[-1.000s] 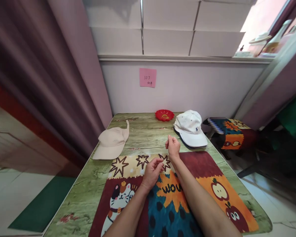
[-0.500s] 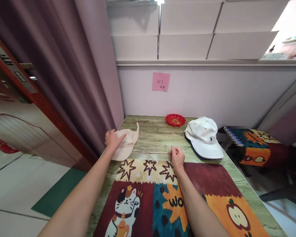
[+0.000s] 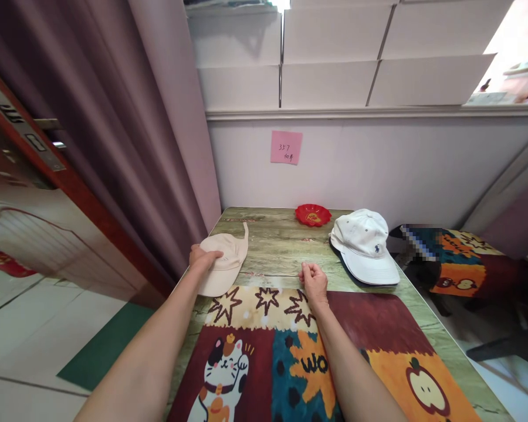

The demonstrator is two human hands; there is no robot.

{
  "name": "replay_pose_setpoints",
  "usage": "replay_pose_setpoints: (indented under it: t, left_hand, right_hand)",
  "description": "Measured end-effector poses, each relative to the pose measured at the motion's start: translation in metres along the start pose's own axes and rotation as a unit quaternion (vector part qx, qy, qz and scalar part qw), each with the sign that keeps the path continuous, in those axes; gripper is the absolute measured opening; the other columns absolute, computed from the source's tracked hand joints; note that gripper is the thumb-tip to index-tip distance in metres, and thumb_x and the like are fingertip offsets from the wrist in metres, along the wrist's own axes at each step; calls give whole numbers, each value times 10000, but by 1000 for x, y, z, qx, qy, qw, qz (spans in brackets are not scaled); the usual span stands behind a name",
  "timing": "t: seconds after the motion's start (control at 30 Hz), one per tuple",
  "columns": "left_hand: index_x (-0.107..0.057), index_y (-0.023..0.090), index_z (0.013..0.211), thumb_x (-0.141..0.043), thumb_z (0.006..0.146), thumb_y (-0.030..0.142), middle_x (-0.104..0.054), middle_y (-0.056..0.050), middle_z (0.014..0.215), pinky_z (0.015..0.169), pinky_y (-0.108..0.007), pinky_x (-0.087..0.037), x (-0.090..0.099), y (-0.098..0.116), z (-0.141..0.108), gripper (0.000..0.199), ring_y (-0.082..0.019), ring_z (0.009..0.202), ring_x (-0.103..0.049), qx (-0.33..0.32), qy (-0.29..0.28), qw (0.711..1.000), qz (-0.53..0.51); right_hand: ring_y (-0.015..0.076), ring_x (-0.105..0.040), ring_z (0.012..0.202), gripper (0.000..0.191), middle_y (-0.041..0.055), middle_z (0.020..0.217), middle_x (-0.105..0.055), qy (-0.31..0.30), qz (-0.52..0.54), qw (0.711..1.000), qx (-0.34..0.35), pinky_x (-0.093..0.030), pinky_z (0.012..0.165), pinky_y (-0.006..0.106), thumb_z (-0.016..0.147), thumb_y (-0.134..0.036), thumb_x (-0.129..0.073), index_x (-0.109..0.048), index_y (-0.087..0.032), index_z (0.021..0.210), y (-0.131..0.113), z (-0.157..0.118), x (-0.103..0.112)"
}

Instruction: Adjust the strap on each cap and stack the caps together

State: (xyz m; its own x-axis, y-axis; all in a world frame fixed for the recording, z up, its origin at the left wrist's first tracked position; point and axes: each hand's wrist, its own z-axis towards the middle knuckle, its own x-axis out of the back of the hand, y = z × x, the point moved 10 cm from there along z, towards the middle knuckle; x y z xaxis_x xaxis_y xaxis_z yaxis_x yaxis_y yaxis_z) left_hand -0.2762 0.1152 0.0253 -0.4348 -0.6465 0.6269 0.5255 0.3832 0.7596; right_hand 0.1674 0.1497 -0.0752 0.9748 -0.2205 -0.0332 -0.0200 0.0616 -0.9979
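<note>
At the table's left edge my left hand [image 3: 202,259] grips the side of a beige cap [image 3: 229,271]. The thumb lies across the crown, and the other fingers are mostly hidden behind the cap. The cap's brim points toward me, and its loose strap sticks up at the far side. My right hand [image 3: 315,282] rests closed in a loose fist over the far edge of the patterned mat [image 3: 249,346], with nothing visible in it. To its right sits a white cap [image 3: 362,234] stacked on a dark one [image 3: 345,271], of which only the rim shows.
A red scalloped dish [image 3: 312,215] stands at the back of the wood-grain table [image 3: 275,243]. Behind it, a pink note [image 3: 286,147] is stuck to the wall. A purple curtain [image 3: 171,129] hangs close on the left. A second patterned cloth [image 3: 464,266] lies low at the right.
The beige cap has shifted slightly toward me and turned a little under my left hand, whose fingers have drawn in at its side. My right hand has hardly moved.
</note>
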Motion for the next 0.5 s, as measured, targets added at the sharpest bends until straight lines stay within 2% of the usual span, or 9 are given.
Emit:
replay_pose_setpoints:
  t: [0.1, 0.2, 0.27, 0.37, 0.43, 0.5]
  left_hand:
    - [-449, 163, 1175, -874, 497, 279, -618, -193, 1199, 947, -490, -482, -2, 13, -10, 809, -369, 1115, -613, 11, -11, 1000, 0]
    - [-416, 190, 1246, -866, 537, 312, -603, -144, 1238, 966, -430, -485, -10, 52, -34, 849, -308, 1113, -616, -44, -31, 998, -44]
    - [-398, 202, 1274, -858, 562, 299, -578, -131, 1273, 984, -412, -478, -15, 91, -63, 853, -281, 1131, -602, -119, -50, 983, -129]
    - [-391, 232, 1281, -856, 580, 294, -559, -106, 1282, 993, -410, -473, -22, 134, -117, 843, -270, 1150, -586, -196, -69, 954, -215]
    - [-375, 246, 1304, -857, 594, 291, -542, -110, 1310, 1001, -409, -472, -27, 148, -152, 859, -273, 1168, -581, -222, -82, 942, -239]
    - [-363, 250, 1314, -870, 591, 298, -514, -128, 1355, 1023, -419, -462, -32, 151, -179, 884, -284, 1198, -571, -227, -91, 936, -255]
  right_hand:
    - [132, -570, 514, 445, -5, 593, -650, -24, 36, 999, -12, -445, 502, 220, 762, -644, -646, -579, -206, 722, -1, -2, -6]
    - [142, -607, 552, 478, 13, 632, -670, -56, 63, 996, -25, -485, 534, 233, 732, -669, -671, -601, -196, 758, -7, -5, -15]
    - [170, -670, 631, 535, 56, 724, -716, -109, 93, 988, -50, -538, 598, 268, 748, -715, -629, -641, -187, 834, -15, -10, -26]
    - [227, -729, 847, 662, 112, 933, -756, -247, 181, 945, -113, -584, 736, 343, 786, -794, -498, -677, -195, 1003, -35, -22, -50]
    - [257, -716, 970, 645, 111, 1041, -753, -295, 228, 920, -118, -584, 795, 370, 764, -766, -563, -677, -210, 1070, -58, -25, -51]
    - [287, -692, 1046, 560, 103, 1087, -752, -279, 242, 925, -86, -579, 828, 385, 713, -652, -706, -692, -213, 1060, -79, -18, -38]
